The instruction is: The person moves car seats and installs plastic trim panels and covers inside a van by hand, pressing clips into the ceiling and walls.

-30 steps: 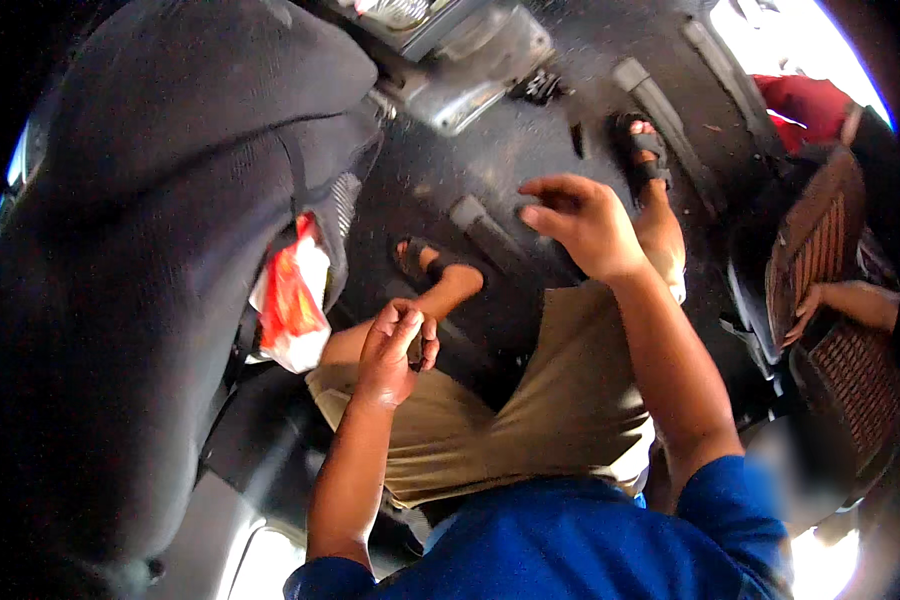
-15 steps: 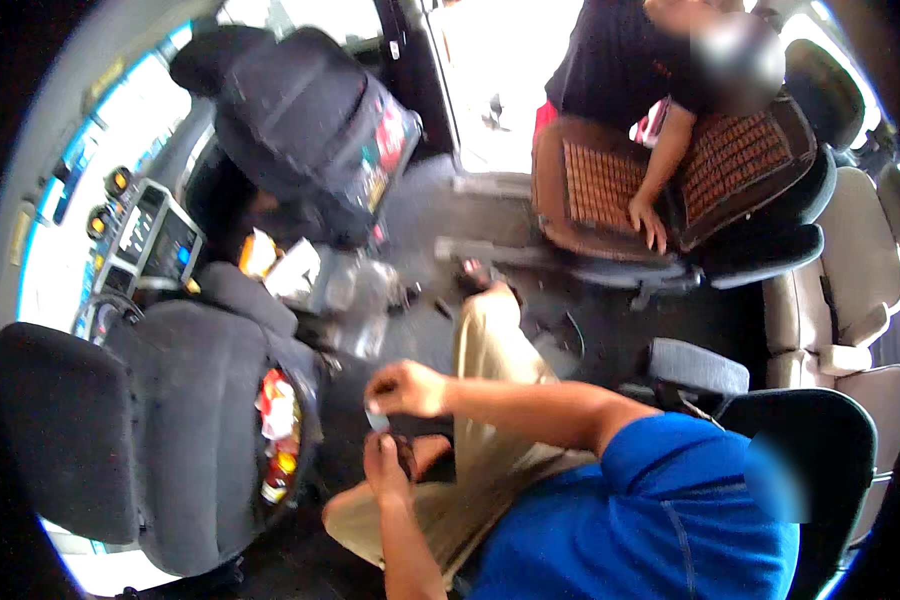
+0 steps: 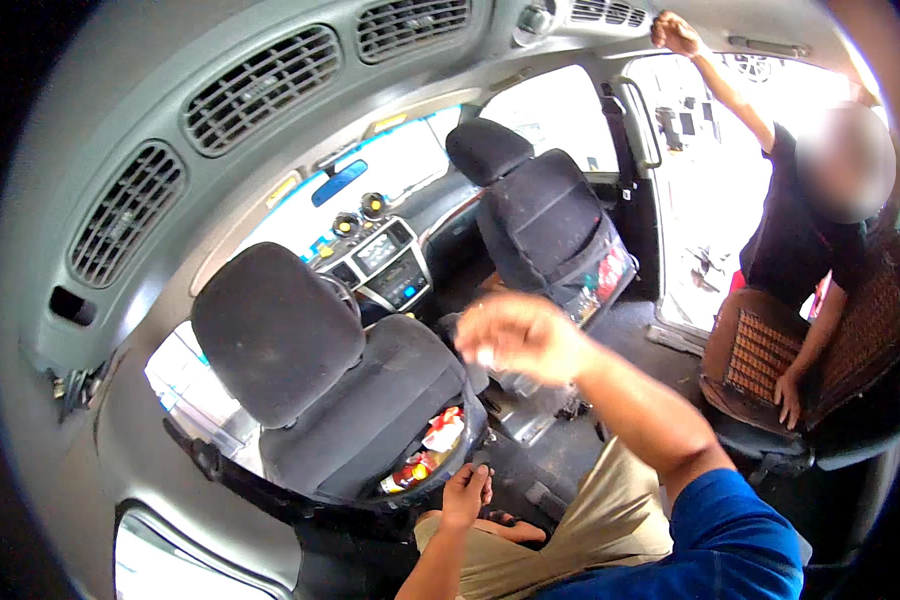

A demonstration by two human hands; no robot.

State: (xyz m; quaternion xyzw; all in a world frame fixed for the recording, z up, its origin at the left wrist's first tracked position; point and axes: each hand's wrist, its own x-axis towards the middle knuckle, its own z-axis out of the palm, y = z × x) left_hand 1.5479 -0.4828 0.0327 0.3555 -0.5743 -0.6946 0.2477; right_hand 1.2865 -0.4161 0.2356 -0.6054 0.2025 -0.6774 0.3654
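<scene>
My right hand [image 3: 530, 338] is raised in front of the car seats, bent at the wrist and smeared by motion. A small white piece [image 3: 485, 356] shows at its fingertips, too blurred to name. Lower down, my left hand [image 3: 466, 496] is closed in a pinch above my knee, beside the back of the near front seat [image 3: 370, 390]. A small dark thing [image 3: 482, 458] sticks up between its thumb and fingers; its kind cannot be made out.
The near seat's back pocket holds red and yellow packets [image 3: 425, 455]. Beyond stands another front seat [image 3: 545, 215]. On the right, a person in black [image 3: 810, 230] rests one hand on a beaded seat cover [image 3: 765, 350] and raises the other. Air vents [image 3: 265, 90] line the ceiling.
My view has swung up toward the ceiling and windscreen. My right hand has moved up and away from my left, where both were close together. The other person has raised an arm.
</scene>
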